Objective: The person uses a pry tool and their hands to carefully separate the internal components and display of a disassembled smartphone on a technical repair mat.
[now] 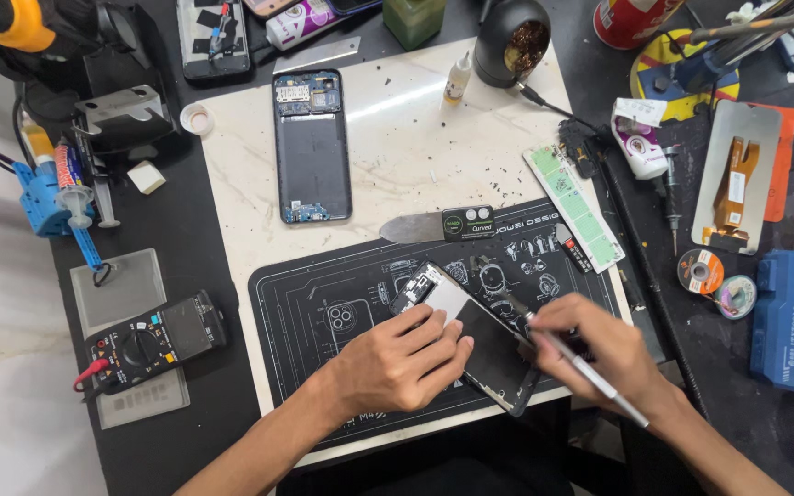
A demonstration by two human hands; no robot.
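Note:
An opened phone (470,326) with its back off lies tilted on a black printed work mat (323,294). My left hand (402,360) presses flat on the phone's near-left part and holds it down. My right hand (599,349) grips a thin silver tool (581,367) like a pen, its tip touching the phone's right edge. Part of the phone is hidden under both hands. A second opened phone (312,147) lies apart at the back of the white marble slab (415,138).
A black multimeter (153,342) sits at the left. A metal spatula (434,226) and a green strip (573,207) lie behind the mat. Solder tip cleaner (512,41), small bottle (457,78), blue tool case (788,317), solder wick rolls (700,271) and a phone frame (737,174) crowd the right.

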